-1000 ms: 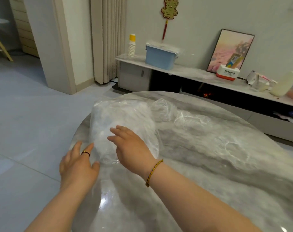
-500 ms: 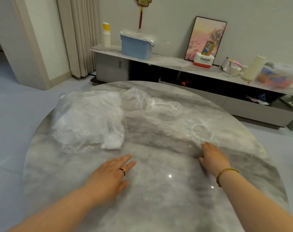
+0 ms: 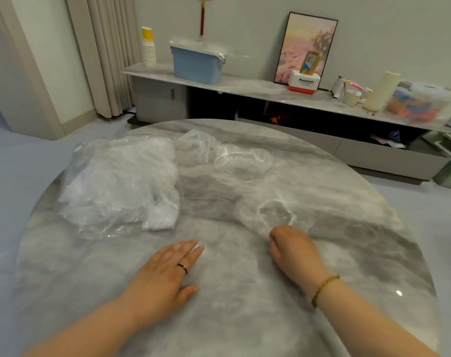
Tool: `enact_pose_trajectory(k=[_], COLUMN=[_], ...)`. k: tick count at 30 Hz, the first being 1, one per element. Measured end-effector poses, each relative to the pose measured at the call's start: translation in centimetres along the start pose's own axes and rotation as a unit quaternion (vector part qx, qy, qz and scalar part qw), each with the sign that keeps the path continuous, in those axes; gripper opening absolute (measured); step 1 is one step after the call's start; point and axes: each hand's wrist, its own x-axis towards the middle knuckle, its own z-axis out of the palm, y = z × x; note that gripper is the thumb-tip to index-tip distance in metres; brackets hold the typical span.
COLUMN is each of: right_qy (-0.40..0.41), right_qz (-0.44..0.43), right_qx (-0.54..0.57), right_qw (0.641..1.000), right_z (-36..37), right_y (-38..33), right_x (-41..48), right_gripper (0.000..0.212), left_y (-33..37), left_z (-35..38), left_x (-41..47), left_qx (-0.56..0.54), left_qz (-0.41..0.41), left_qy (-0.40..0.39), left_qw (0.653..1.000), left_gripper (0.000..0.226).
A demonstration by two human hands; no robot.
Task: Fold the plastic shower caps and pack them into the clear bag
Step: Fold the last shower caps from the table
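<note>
Cap (image 3: 275, 215): where is it on your feed?

– Spread flat on the table (image 3: 245, 318), right of centre, just beyond my right hand (image 3: 294, 249). That hand's fingers are curled down over the cap's near edge and grip the film.

– Which way does it run?

– Its white gathered elastic makes a lopsided oval, open side up, and the long axis runs left to right. The film is thin, clear and wrinkled, and the grey marbling shows through it.

– The other hand?

– My left hand (image 3: 165, 271) lies palm down on the bare top near the middle. The fingers are straight and close together and hold nothing. It is well apart from the cap.

– And the bag (image 3: 116, 181)?

– It sits on the left half, a puffy, glossy clear sack packed with whitish folded film. Its long axis runs from the far edge toward me. I cannot tell which end is the mouth.

– Anything else?

– Loose caps (image 3: 242, 158), crumpled into clear, shiny lumps, sit at the far side just right of the bag. The table is round, polished grey marble.
</note>
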Motion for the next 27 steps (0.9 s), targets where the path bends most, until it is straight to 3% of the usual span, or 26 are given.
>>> enact_pose_trajectory(k=[2,5,8,11,14,15,18,19,22,25,27], right_qy=[0.007,0.019,-0.019,-0.064,-0.06,-0.07,-0.111,-0.122,-0.116,-0.117,-0.127], right_qz=[-0.065,-0.121,-0.16,-0.167,-0.144,-0.124,-0.04,-0.016,0.084,0.171,0.178], right_qx=[0.042,0.115,0.13,0.087,0.078,0.092,0.159,0.185,0.286,0.354,0.339], right_qw=[0.997,0.986,0.978,0.98,0.985,0.986,0.98,0.975,0.948,0.912,0.915], right_z=[-0.1,-1.4,-1.3,-0.5,0.1,0.1,-0.5,-0.6,-1.0,-0.9,-0.7], right_y=[-2.0,-4.8,-5.5,-5.2,-5.4,-5.6,-5.7,-5.5,-5.0,-5.0,-5.1], right_x=[-3.0,-6.5,-8.7,-9.8,-9.5,-9.3,-8.5,-8.5,-8.2,-7.9,-7.9], right_gripper=[0.021,0.018,0.014,0.035,0.034,0.031,0.029,0.022,0.035,0.034,0.031], left_y=[0.9,3.0,3.7,3.6,2.1,1.9,1.1,0.8,0.6,0.7,0.8], left_z=[0.3,0.9,1.4,0.7,1.1,1.0,1.1,1.0,0.3,-0.3,-0.2], left_x=[0.2,0.3,0.0,-0.9,-1.3,-1.6,-2.0,-2.1,-1.9,-1.5,-1.2], left_qx=[-0.001,0.004,-0.023,-0.016,-0.06,-0.088,-0.192,-0.246,-0.407,-0.459,-0.469], left_qz=[0.023,0.087,0.139,0.113,0.083,0.059,-0.004,-0.03,-0.088,-0.146,-0.185], left_qy=[0.122,0.174,0.092,0.052,0.063,0.028,0.014,0.015,0.018,0.064,0.077], left_qw=[0.992,0.981,0.986,0.992,0.993,0.994,0.981,0.969,0.909,0.874,0.86], left_gripper=[0.068,0.067,0.052,0.025,0.038,0.04,0.027,0.019,0.014,0.023,0.026])
